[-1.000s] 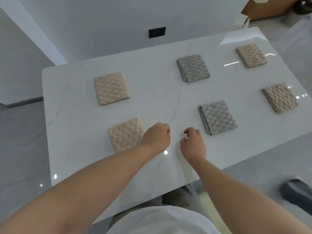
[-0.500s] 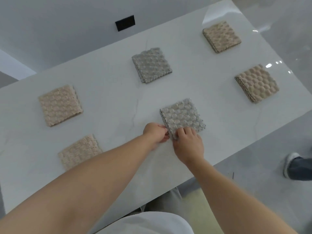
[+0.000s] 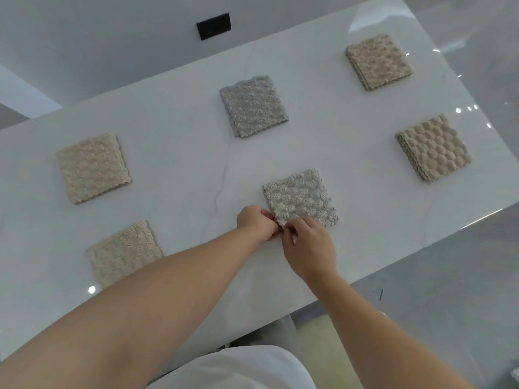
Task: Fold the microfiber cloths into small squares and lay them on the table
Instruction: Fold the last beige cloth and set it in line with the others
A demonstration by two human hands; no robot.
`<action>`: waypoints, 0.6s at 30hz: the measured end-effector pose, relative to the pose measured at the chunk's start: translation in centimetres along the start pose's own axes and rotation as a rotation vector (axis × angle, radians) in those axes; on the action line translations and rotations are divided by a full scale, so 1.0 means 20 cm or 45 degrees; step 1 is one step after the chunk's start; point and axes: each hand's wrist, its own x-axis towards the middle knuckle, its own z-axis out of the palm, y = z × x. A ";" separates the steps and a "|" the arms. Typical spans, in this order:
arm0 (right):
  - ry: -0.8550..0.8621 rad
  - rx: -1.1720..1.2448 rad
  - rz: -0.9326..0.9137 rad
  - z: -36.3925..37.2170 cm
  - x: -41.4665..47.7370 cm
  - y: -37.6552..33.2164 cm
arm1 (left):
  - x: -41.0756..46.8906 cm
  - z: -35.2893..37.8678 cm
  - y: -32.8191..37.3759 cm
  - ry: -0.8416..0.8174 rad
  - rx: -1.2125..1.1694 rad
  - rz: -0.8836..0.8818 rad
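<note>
Several folded microfiber squares lie spread over the white marble table (image 3: pixel 179 153). A grey folded cloth (image 3: pixel 300 196) sits near the front middle. My left hand (image 3: pixel 257 223) and my right hand (image 3: pixel 309 248) meet at its near corner, and both pinch that corner with fingertips. A second grey square (image 3: pixel 252 106) lies behind it. Beige squares lie at the left (image 3: pixel 92 167), at the front left (image 3: pixel 123 252), partly hidden by my left forearm, at the far right (image 3: pixel 379 61) and at the right (image 3: pixel 434 147).
The table's front edge runs diagonally from lower middle to the right, with grey floor (image 3: pixel 449 276) beyond it. A black wall plate (image 3: pixel 213 26) is on the wall behind the table. My white shirt (image 3: pixel 238 369) fills the bottom middle.
Both hands moved from the bare table beside the front-left beige cloth over to the grey cloth and took hold of its near corner. The camera view shifted to the right.
</note>
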 end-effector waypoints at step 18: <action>-0.300 -0.177 -0.178 0.04 -0.04 0.08 | 0.11 -0.07 0.04 0.133 0.124 0.209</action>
